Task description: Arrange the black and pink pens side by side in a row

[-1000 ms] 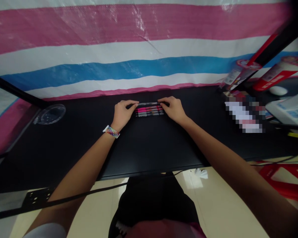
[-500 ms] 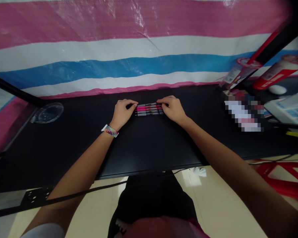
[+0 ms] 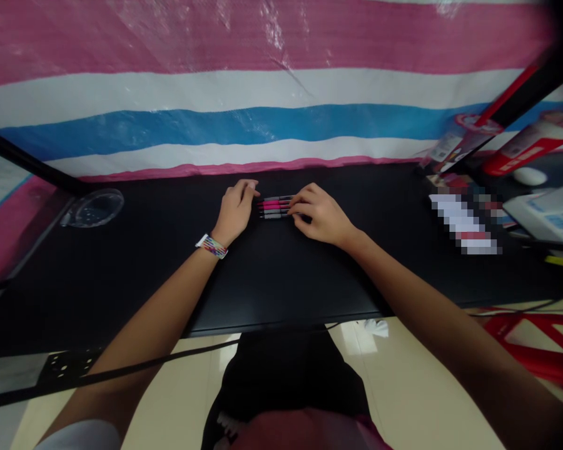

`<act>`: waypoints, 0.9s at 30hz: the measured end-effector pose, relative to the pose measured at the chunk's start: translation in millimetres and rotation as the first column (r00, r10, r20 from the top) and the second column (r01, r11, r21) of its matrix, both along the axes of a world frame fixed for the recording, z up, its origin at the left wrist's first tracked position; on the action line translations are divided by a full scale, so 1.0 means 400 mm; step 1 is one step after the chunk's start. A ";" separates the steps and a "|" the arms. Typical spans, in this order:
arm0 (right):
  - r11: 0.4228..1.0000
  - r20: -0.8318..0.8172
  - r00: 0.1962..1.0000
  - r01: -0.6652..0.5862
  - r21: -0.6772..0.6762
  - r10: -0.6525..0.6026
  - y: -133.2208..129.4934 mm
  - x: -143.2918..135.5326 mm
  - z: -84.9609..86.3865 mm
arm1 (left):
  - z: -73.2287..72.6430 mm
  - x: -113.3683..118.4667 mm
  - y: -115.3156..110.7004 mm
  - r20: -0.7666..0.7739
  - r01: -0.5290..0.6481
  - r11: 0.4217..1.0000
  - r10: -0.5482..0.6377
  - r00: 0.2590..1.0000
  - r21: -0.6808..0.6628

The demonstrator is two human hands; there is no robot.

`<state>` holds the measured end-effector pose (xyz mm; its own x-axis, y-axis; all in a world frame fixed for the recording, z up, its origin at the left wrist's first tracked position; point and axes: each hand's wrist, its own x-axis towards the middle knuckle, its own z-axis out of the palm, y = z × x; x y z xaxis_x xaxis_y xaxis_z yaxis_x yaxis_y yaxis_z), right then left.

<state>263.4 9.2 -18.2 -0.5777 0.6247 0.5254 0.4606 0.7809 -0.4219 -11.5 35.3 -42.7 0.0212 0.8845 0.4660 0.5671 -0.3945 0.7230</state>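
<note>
Several pens lie side by side on the black table, with pink grips on some and grey on others. My right hand is bent over their right ends, its fingers and thumb around the row; those ends are hidden under it. Just left of the pen tips is my left hand, wearing a multicoloured wristband. Its fingers are loosely extended, slightly apart from the pens, and nothing shows in them.
A clear plastic lid rests at the far left. To the right stand a clear cup, a red and white container, a white mouse and papers. A striped plastic sheet hangs behind the table. A red stool is below right.
My left hand has come off the pens' left ends. My right hand has shifted left, its fingers now reaching further over the pens.
</note>
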 end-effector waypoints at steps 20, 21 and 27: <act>0.926 -0.464 0.869 -0.018 -0.378 -0.173 0.025 0.010 -0.002 | 0.069 0.040 -0.077 -0.341 0.231 0.916 -0.113 0.933 0.329; 0.905 -0.489 0.846 -0.018 -0.424 -0.212 0.027 0.013 0.000 | 0.069 0.039 -0.076 -0.334 0.224 0.916 -0.108 0.936 0.332; 0.817 -0.550 0.775 -0.077 -0.571 -0.311 0.037 0.016 0.001 | 0.071 0.040 -0.078 -0.321 0.219 0.917 -0.107 0.941 0.335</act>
